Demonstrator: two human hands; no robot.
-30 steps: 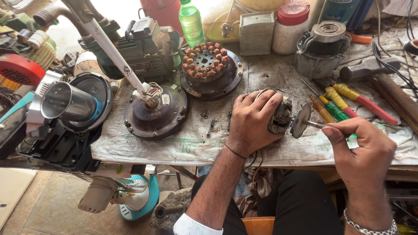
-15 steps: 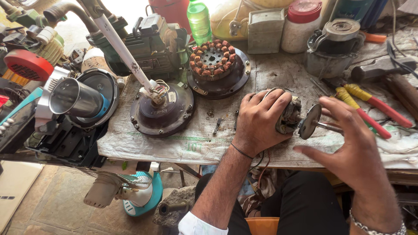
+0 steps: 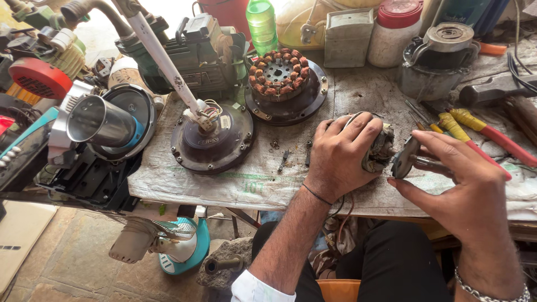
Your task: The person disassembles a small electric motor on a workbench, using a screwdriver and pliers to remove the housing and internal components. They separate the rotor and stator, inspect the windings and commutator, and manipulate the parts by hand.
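— While my left hand (image 3: 341,154) grips the small motor (image 3: 379,150) on the bench (image 3: 246,179), which containers stand behind?

— Green bottle (image 3: 262,25), red-lidded jar (image 3: 396,31); contents hidden. My right hand (image 3: 464,184) fingers pinch its shaft disc (image 3: 404,158).

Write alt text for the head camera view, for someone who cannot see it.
A left hand grips a small motor armature on a cluttered workbench, while the right hand holds a round metal end plate against it. Fan motor housings, a copper-wound stator and screwdrivers lie around.
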